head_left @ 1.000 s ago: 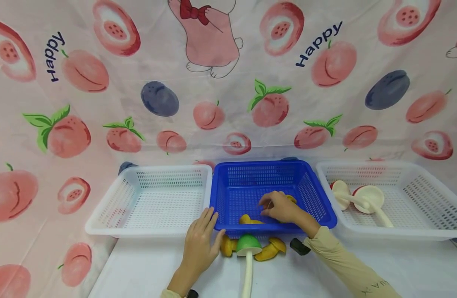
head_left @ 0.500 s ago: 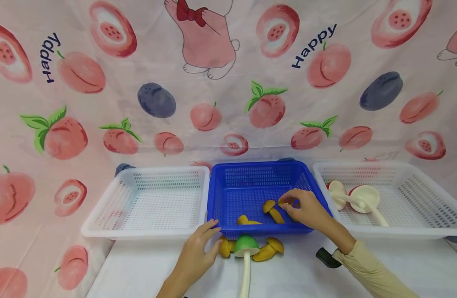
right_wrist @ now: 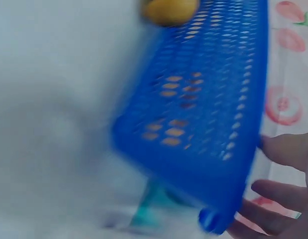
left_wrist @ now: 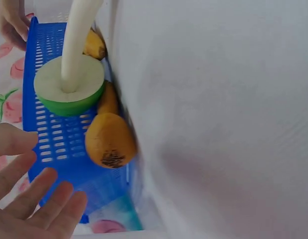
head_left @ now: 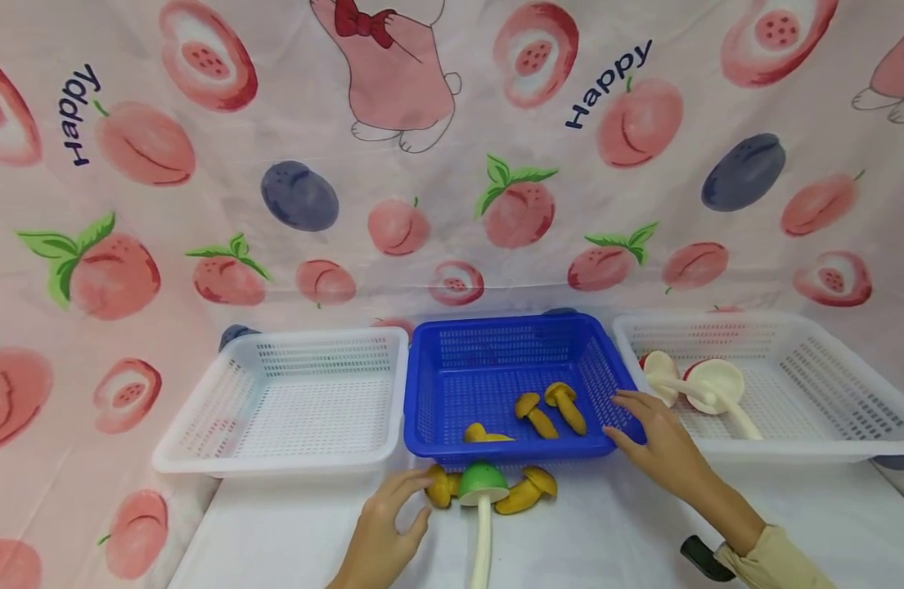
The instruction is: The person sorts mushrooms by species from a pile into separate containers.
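The right hand (head_left: 661,450) has just been moving away from the rightmost yellow mushroom (head_left: 566,406), which is now lying loose in the blue basket (head_left: 452,451), its stem pointing toward the person. The right fingers are spreading, holding nothing, and are hovering at the basket's right front corner; the right wrist view is blurring there, so I cannot tell whether they are touching the rim. The left hand (head_left: 381,532) has been drawing back slightly from the basket's front edge; its fingers are parting in a loose curve, gripping nothing, just beside the left yellow mushroom (head_left: 440,488) on the counter (head_left: 584,532). The work in hand seems to be pausing between pieces, with that mushroom looking released.

The blue basket is holding three yellow mushrooms: the released one, a middle one (head_left: 536,415) beside it, and a third (head_left: 487,435) lying near the front wall. The right white basket (head_left: 783,450) is holding two red mushrooms (head_left: 717,384), lying with pale undersides showing. The left white basket (head_left: 282,468) is showing its mesh bottom. In front of the blue basket, a green mushroom (head_left: 483,484) is lying between the left yellow mushroom and another yellow one (head_left: 527,491).
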`<action>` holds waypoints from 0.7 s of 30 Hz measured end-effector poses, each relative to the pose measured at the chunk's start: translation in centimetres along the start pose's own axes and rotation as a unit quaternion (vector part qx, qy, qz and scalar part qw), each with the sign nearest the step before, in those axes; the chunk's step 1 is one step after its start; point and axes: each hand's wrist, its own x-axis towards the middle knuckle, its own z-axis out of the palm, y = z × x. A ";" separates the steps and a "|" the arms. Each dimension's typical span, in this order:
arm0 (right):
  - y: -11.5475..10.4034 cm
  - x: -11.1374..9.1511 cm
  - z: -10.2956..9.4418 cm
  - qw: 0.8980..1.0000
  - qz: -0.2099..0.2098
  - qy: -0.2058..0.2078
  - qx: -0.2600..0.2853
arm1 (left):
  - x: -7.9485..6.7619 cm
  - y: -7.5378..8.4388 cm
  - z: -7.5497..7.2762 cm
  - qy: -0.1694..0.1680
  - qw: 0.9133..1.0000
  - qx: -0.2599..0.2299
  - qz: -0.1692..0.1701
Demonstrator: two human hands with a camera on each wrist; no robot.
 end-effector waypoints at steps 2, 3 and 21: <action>0.5 -0.7 -0.1 1.000 0.010 -0.003 -0.020 | -0.1 -0.4 0.2 -0.014 0.999 -0.005 -0.037; 0.8 -1.0 -0.1 0.999 0.016 -0.009 -0.029 | -0.2 -0.7 0.3 -0.021 0.998 -0.010 -0.056; 2.5 -2.8 0.7 0.991 0.007 -0.058 -0.119 | 1.3 -1.9 2.7 -0.110 0.978 -0.051 -0.171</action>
